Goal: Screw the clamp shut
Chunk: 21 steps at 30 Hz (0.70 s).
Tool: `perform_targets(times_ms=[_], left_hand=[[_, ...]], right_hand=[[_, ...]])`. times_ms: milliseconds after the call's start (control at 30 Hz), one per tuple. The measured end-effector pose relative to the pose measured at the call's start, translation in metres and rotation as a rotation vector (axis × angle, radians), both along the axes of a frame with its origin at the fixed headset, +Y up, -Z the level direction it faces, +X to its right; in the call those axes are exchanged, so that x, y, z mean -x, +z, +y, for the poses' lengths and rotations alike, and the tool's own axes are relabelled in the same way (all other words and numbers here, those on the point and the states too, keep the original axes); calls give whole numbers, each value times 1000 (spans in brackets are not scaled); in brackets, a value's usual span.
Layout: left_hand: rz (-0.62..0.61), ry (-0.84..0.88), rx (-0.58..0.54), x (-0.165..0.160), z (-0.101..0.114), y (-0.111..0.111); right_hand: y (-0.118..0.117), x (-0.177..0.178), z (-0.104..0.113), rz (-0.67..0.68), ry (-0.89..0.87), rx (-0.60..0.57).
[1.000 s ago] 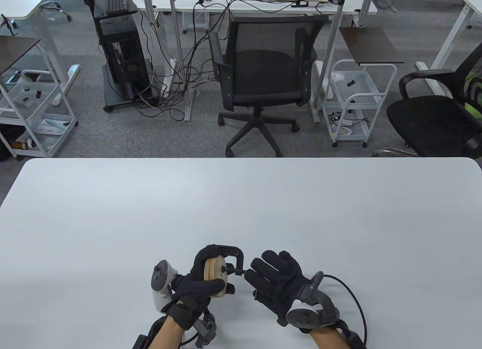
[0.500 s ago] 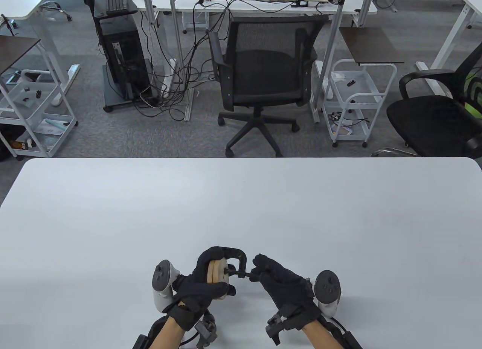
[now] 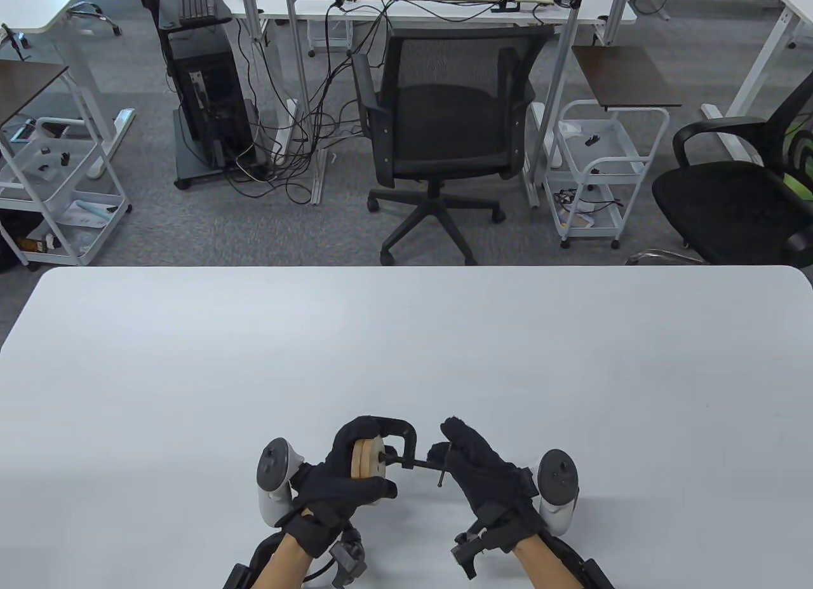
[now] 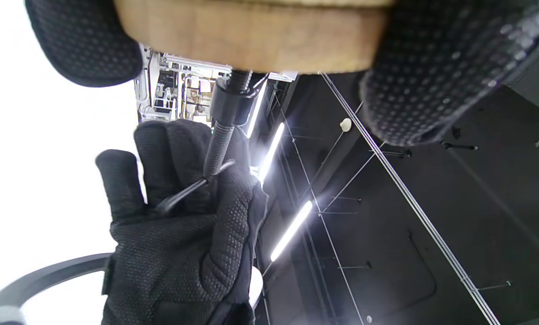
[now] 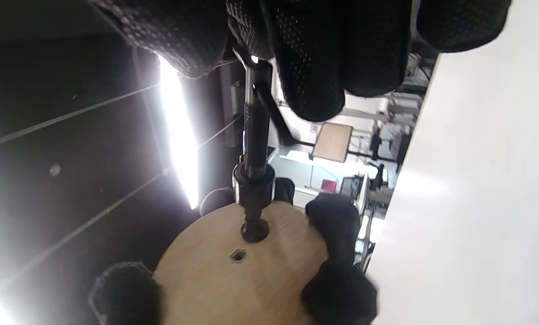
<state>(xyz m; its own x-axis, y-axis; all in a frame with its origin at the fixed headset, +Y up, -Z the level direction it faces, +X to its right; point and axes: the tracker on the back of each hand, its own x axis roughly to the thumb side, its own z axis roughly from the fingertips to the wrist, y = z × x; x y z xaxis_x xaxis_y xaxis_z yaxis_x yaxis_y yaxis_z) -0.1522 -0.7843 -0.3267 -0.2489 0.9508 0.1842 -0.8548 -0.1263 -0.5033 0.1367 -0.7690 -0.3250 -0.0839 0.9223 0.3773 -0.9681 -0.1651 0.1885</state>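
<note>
From the table view, the left hand [image 3: 336,481] grips the wooden discs [image 3: 366,459] with the clamp [image 3: 394,431] hooked over them, low on the table [image 3: 406,360] at about six o'clock. The right hand [image 3: 486,478] sits at three o'clock of the clamp, fingers pinched on the crossbar [image 3: 444,467] at the end of the screw [image 3: 419,463]. I would say the tightening is mid-turn; the next move probably calls for another twist of the bar, then a fresh grip, with the left hand bracing the discs.

In the left wrist view, left fingers [image 4: 436,72] wrap the disc edge at twelve o'clock, and the screw runs down from the disc into the right hand, whose fingers close around the bar.

In the right wrist view, right fingers [image 5: 314,58] are clamped together over the bar at twelve o'clock. The screw passes through the clamp's collar, and its pad [image 5: 254,234] appears to touch the disc face near a small hole, so I judge it close to tight.

The table is plain white. Beyond it at twelve o'clock stands a black chair [image 3: 444,119] on grey carpet, with white carts [image 3: 597,169] and desks around.
</note>
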Motion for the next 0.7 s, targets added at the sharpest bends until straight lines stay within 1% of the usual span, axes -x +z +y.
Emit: perform_targets(times_ms=[33,100,200,300,333,367,400,467,533,567,600,700], left_hand=[[3,4,1,1,0,0],[10,7,3,2,0,-1],[18,19,10,4,0,-1],[23,31,14,6,0,-2],[22,40,17,7,0,-2],[21,46,20,7,0,-2],[18,57,24,7,-1,-2],[4,75,32,7,-1,-2],[8,91,26,6,-1,-1],[10,108,26,5,-1,-1],[2,124,31,5,0,-1],[4,97,19,4,1,-1]], right_hand=[[1,-1,3,-12,43,-50],[3,-3,12,-14,159,-185],[8,0,22,45,330,-359],[15,8,27,49,532,-509],[18,11,28,46,626,-566],[20,14,28,39,683,-595],[23,17,27,6,790,-663],[26,22,25,-39,901,-760],[29,26,25,-108,984,-833],[30,28,25,-113,1001,-862],[30,28,25,-112,997,-860],[30,26,26,-100,881,-815]])
